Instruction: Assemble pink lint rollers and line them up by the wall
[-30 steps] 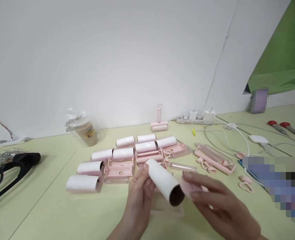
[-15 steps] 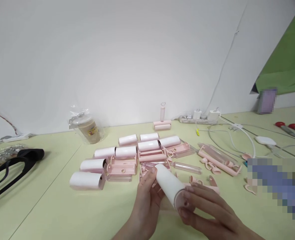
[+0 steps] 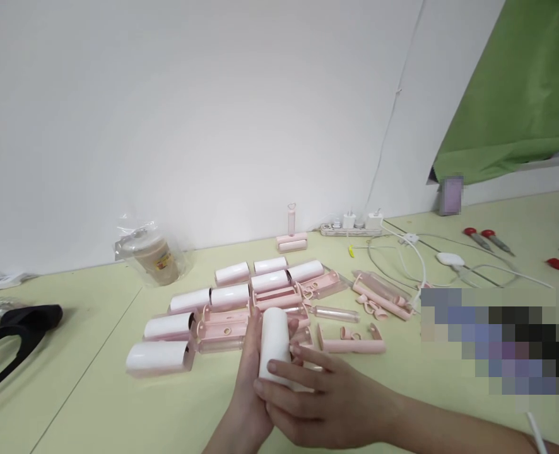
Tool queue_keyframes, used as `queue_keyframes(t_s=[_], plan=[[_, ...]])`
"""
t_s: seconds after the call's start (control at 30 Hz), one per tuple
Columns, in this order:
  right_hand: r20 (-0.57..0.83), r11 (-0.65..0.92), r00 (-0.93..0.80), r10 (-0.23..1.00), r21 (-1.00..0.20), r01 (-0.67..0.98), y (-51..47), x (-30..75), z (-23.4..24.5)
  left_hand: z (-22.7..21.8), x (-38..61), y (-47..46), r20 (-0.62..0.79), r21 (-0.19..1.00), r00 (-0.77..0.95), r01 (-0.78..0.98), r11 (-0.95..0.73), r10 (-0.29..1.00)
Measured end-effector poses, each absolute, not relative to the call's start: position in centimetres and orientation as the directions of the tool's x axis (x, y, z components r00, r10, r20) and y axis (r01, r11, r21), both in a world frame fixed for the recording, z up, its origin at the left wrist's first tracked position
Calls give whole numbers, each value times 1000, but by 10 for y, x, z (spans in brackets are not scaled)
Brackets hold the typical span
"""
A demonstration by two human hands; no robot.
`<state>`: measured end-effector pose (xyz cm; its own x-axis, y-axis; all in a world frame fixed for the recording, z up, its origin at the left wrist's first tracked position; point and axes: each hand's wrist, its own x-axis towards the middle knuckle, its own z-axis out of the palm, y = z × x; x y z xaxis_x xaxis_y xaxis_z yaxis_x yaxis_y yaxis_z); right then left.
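Observation:
Between both hands I hold a white lint roll (image 3: 274,334) nearly upright above the table. My left hand (image 3: 247,384) is wrapped round its left and far side. My right hand (image 3: 320,400) presses its fingers on the lower near side, covering the roll's bottom end. Behind lie pink lint roller frames (image 3: 223,329) with small loops, clear handle tubes (image 3: 337,313) and several more white rolls (image 3: 168,326) in rows. To the right sits another pink frame (image 3: 355,345) with small pink parts on it.
Against the wall stands an assembled pink roller (image 3: 292,243). A bagged drink cup (image 3: 159,258) is at back left, with a black strap-like object (image 3: 28,321) before it. A power strip (image 3: 350,231), white cables (image 3: 421,258) and red-handled tools (image 3: 492,238) occupy the right. A pixelated patch hides part there.
The roll has turned from slanting to nearly upright and moved left. My right hand has shifted from its open end round to its near side. The view has swung right.

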<state>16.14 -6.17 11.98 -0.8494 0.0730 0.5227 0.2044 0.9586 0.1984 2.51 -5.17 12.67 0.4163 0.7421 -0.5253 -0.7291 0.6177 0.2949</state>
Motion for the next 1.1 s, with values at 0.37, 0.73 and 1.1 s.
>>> queue_keyframes(t_s=[0.37,0.73,1.1], plan=[[453,703,-552,700,-576,417,-49,196,128,126,14,-52,-397,293,291,-858,421,870],[202,455,-407,891,-420,785,-41,244,63,119,1,-36,-423,297,238,-875,382,874],[-100,-86,91,991,-985,-150,-47,207,105,111,6,-37,-381,481,81,-834,272,921]])
